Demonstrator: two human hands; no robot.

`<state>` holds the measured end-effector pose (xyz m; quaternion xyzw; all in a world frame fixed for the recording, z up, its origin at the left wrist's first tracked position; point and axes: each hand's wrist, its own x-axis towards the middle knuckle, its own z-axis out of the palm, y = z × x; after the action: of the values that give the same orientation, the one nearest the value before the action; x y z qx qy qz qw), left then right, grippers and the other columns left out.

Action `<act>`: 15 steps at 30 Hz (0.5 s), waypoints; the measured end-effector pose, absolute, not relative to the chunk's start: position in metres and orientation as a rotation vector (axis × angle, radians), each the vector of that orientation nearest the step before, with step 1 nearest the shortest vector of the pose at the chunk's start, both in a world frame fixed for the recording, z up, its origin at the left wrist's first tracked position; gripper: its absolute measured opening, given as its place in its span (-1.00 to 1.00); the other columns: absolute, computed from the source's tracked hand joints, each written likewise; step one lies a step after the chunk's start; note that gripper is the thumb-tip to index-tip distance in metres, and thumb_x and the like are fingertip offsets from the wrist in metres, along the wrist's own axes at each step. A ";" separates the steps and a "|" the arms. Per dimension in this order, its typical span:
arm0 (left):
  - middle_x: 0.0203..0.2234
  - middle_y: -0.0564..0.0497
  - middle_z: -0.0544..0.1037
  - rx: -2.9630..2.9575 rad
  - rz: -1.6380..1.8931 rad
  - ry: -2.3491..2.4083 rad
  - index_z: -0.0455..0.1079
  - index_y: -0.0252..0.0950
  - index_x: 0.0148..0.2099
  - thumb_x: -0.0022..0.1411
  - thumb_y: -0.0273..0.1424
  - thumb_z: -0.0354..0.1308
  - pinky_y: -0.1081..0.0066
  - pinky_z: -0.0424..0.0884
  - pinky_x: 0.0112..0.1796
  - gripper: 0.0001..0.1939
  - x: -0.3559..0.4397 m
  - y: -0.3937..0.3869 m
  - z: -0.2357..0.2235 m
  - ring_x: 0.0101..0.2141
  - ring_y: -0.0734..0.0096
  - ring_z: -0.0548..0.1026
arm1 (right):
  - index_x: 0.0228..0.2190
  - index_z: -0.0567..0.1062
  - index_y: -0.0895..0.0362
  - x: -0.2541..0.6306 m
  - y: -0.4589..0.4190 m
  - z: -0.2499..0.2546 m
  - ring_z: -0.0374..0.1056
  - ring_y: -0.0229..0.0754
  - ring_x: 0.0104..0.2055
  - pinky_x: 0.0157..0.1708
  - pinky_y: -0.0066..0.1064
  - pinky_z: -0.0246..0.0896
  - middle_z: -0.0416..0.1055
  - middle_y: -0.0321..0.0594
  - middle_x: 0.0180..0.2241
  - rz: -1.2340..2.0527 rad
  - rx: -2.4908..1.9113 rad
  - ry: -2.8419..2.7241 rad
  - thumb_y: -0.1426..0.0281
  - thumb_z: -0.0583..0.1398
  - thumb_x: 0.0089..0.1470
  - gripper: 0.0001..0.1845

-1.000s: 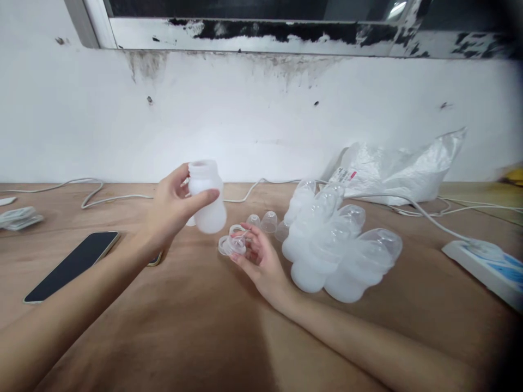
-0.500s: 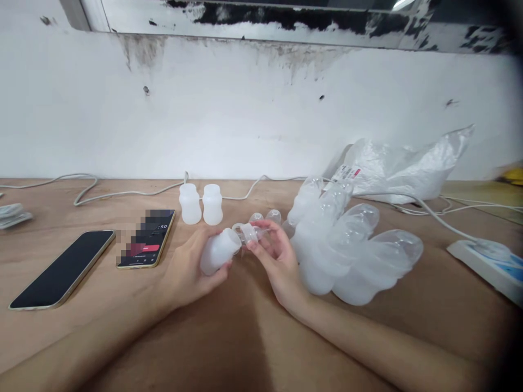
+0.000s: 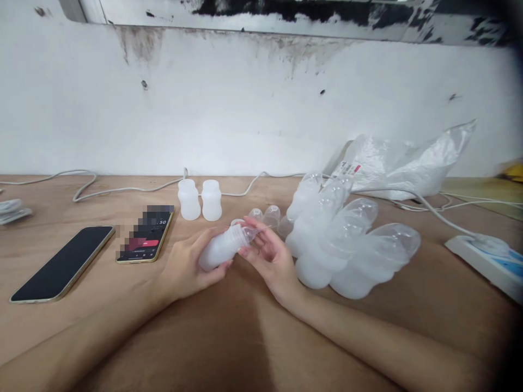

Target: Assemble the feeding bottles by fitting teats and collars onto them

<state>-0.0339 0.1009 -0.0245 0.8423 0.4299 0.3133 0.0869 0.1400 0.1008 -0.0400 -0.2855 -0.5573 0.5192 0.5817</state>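
Note:
My left hand (image 3: 186, 267) is wrapped round a small frosted-white plastic bottle (image 3: 216, 251), tilted with its neck up to the right. On that neck sits a screw-on top (image 3: 241, 235) with a clear, narrowing tip. The fingers and thumb of my right hand (image 3: 272, 258) close round this top, partly hiding it. Past my right fingers, small clear domed caps (image 3: 272, 215) rest on the table. To the right lies a heap of similar frosted bottles (image 3: 355, 267) with clear domed caps on.
Two uncapped bottles (image 3: 211, 200) stand towards the wall. Two phones (image 3: 63, 264) lie on the left of the wooden table (image 3: 204, 337). At the right are a plastic bag (image 3: 400, 166) and a power strip (image 3: 482, 256). A white cable (image 3: 122, 193) runs along the wall.
My right hand has brought the top leftward onto the bottle's neck; before, the two were apart. The left hand still holds the bottle. The whole view has shifted slightly.

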 end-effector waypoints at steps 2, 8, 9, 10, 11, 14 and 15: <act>-0.21 -0.03 0.50 2.479 0.918 1.299 0.14 -0.24 0.02 0.07 -0.30 0.10 0.40 0.40 -0.33 -0.55 -0.034 0.100 -0.024 -0.30 0.31 0.50 | -0.16 0.37 -0.02 0.141 0.100 -0.040 0.25 -0.14 0.04 0.02 -0.20 0.22 0.35 -0.25 -0.04 1.216 -0.657 -1.326 0.39 0.25 -0.08 -0.63; -0.33 0.01 0.51 2.460 0.913 1.324 0.15 -0.23 -0.02 0.05 -0.28 0.11 0.44 0.38 -0.43 -0.57 -0.034 0.100 -0.023 -0.42 0.37 0.49 | -0.18 0.40 -0.03 0.143 0.102 -0.042 0.26 -0.12 0.02 0.01 -0.19 0.22 0.37 -0.28 -0.07 1.207 -0.674 -1.374 0.38 0.26 -0.08 -0.65; -0.33 0.02 0.51 2.466 0.918 1.312 0.15 -0.23 -0.02 0.05 -0.29 0.11 0.44 0.38 -0.43 -0.57 -0.034 0.101 -0.023 -0.41 0.37 0.49 | -0.18 0.40 -0.03 0.143 0.103 -0.042 0.27 -0.12 0.02 0.02 -0.20 0.22 0.37 -0.28 -0.07 1.205 -0.675 -1.382 0.39 0.26 -0.08 -0.65; -0.33 0.02 0.51 2.469 0.919 1.301 0.16 -0.23 -0.03 0.04 -0.29 0.11 0.44 0.38 -0.42 -0.58 -0.034 0.101 -0.023 -0.41 0.37 0.50 | -0.18 0.40 -0.03 0.143 0.103 -0.042 0.27 -0.13 0.02 0.02 -0.21 0.21 0.37 -0.28 -0.06 1.206 -0.674 -1.388 0.39 0.26 -0.08 -0.65; -0.34 0.02 0.52 2.470 0.920 1.298 0.16 -0.23 -0.03 0.04 -0.30 0.12 0.44 0.38 -0.42 -0.58 -0.034 0.102 -0.023 -0.41 0.37 0.50 | -0.18 0.40 -0.03 0.144 0.103 -0.041 0.27 -0.13 0.02 0.02 -0.22 0.21 0.37 -0.29 -0.06 1.208 -0.670 -1.394 0.39 0.26 -0.08 -0.65; -0.35 0.00 0.52 2.464 0.896 1.309 0.18 -0.25 -0.05 0.03 -0.28 0.13 0.44 0.37 -0.44 -0.58 -0.035 0.103 -0.023 -0.41 0.36 0.50 | -0.20 0.42 -0.01 0.145 0.104 -0.039 0.29 -0.14 0.00 0.03 -0.22 0.19 0.39 -0.27 -0.08 1.205 -0.671 -1.409 0.40 0.26 -0.09 -0.66; -0.35 0.00 0.52 2.459 0.876 1.316 0.19 -0.26 -0.06 0.02 -0.28 0.13 0.44 0.37 -0.45 -0.58 -0.035 0.103 -0.022 -0.41 0.35 0.50 | -0.21 0.42 0.00 0.146 0.103 -0.038 0.29 -0.14 0.00 0.04 -0.21 0.18 0.39 -0.26 -0.09 1.201 -0.678 -1.420 0.40 0.27 -0.10 -0.67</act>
<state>-0.0348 0.1032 -0.0225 0.8362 0.4476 0.2978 0.1086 0.1456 0.1035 -0.0379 -0.2861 -0.5996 0.5072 0.5490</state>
